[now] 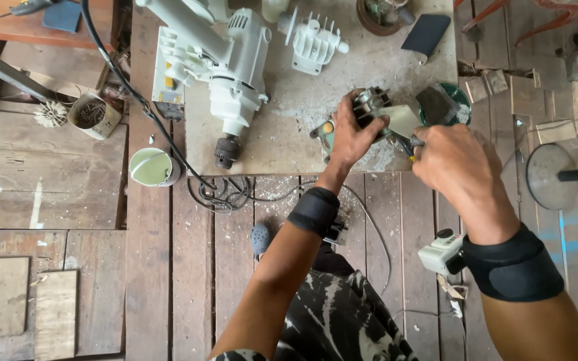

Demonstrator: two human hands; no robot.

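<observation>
Far left: a rusty tin [93,115] of odds and ends and a small white fan wheel [51,113] sit on the plank floor [55,200].
Left of centre: a pale green cup [152,166] stands just beside a black cable [142,100] that runs down to a loose coil.
Work slab: a large white power drill [232,73] lies on the dusty board [289,113], chuck toward the person; a white finned housing [314,45] rests above it.
Left hand [351,137]: closed around a small grey motor part [372,107], pinning it at the board's near edge.
Right hand [455,160]: curled tight just beside the part, apparently on a tool handle; the grip itself is hidden.
Doing it well: judged from the hold, the part should stay pressed flat while the working hand keeps its force in line, so nothing slips.
Far right: a round metal disc on a dark rod [555,176].
</observation>
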